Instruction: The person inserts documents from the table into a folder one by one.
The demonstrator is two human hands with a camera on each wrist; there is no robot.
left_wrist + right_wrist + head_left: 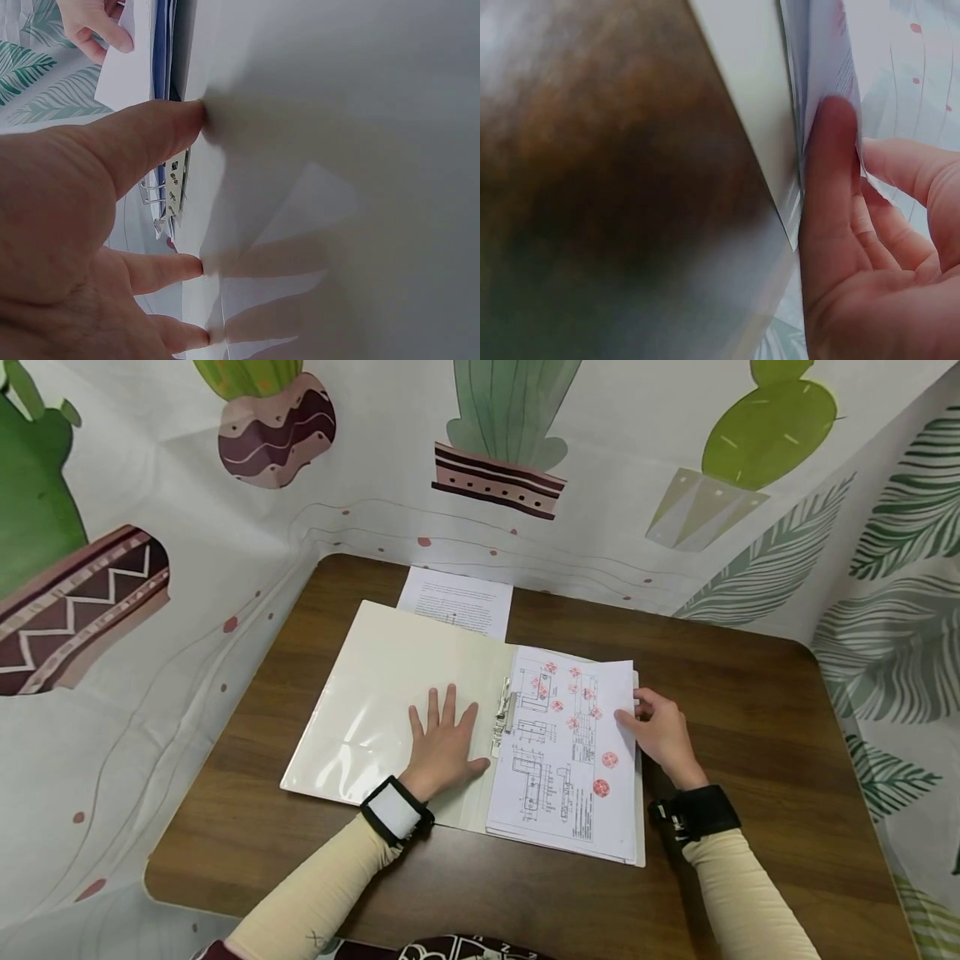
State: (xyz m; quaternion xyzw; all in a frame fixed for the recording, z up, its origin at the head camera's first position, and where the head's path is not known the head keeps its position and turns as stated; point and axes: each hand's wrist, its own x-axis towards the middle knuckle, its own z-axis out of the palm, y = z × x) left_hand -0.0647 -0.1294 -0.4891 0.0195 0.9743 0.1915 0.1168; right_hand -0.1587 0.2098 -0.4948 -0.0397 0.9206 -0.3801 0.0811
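An open white ring binder (390, 693) lies on the table with a stack of papers on its right side. The top sheet (555, 810) carries technical drawings and red stamp marks. My left hand (442, 752) rests on the inside of the left cover, fingers spread; in the left wrist view its fingertips touch the glossy surface. With thumb and fingers, my right hand (663, 735) pinches the right edge of the top sheet. The right wrist view shows the paper (829, 52) between that thumb and the fingers. Near the spine sits the metal ring clip (504, 714).
A loose printed sheet (457, 597) lies behind the binder, partly covered by its left cover. The brown wooden table (765, 718) reaches back to a hanging cloth (390, 460) with cactus and leaf prints.
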